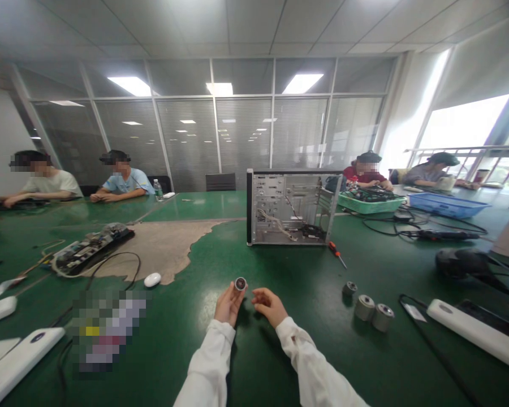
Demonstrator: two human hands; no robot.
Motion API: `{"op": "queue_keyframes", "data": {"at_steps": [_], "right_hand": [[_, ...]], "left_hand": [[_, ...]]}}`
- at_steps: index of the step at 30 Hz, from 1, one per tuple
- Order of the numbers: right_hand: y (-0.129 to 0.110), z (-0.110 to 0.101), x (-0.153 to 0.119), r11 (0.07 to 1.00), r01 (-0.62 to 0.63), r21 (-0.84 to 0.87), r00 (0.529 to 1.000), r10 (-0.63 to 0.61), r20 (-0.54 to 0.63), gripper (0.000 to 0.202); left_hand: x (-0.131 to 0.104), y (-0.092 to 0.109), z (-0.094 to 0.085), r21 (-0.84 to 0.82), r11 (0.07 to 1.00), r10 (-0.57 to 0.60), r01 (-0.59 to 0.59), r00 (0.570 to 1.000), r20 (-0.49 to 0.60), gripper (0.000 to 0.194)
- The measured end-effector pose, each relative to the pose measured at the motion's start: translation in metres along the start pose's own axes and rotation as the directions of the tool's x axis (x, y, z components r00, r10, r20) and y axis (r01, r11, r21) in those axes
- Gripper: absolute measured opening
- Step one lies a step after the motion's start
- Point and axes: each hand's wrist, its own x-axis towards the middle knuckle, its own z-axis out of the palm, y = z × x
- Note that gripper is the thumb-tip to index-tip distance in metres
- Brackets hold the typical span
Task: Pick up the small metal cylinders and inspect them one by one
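My left hand [226, 307] holds a small round metal cylinder [240, 284] between thumb and fingers, its open end with a dark centre facing me. Just to the right, my right hand [270, 306] is held with loosely curled fingers apart, close to the cylinder but not gripping it; nothing shows in it. Both hands are over the green table [254, 373]. Off to the right stand a small dark cylinder [350, 289] and two larger grey metal cylinders, a left one [365, 308] and a right one [383, 317].
An open computer case [294, 209] stands ahead, a screwdriver [337, 254] by its corner. At left lie a circuit assembly [95, 249] and a white mouse [152, 280]. Green [371, 206] and blue [447, 204] baskets are at back right. Several people sit around the table.
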Motion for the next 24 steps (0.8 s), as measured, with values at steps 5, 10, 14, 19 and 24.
{"op": "queue_keyframes", "data": {"at_steps": [5,10,14,19,24], "right_hand": [[-0.006,-0.001,-0.003,1.000,0.000,-0.017,1.000,0.001,0.010,0.029],[-0.006,0.000,-0.003,1.000,-0.008,-0.011,1.000,0.008,0.007,0.029],[-0.004,-0.001,-0.001,0.999,-0.035,-0.025,0.999,0.035,0.003,0.028],[-0.007,-0.004,-0.001,0.998,-0.030,-0.060,0.996,0.034,0.080,0.029],[-0.009,-0.003,-0.002,0.997,-0.025,-0.068,0.997,0.030,0.071,0.028]], "left_hand": [[-0.003,0.000,0.004,-0.050,0.997,-0.053,0.054,0.999,0.013,0.009],[-0.003,-0.001,0.003,-0.038,0.997,-0.064,0.068,0.994,0.085,0.009],[-0.004,-0.001,0.004,-0.060,0.996,-0.066,0.071,0.994,0.085,0.010],[-0.005,0.003,0.008,-0.107,0.985,-0.130,0.133,0.991,0.028,0.017],[-0.008,0.010,0.010,-0.148,0.945,-0.288,0.292,0.956,0.049,0.041]]}}
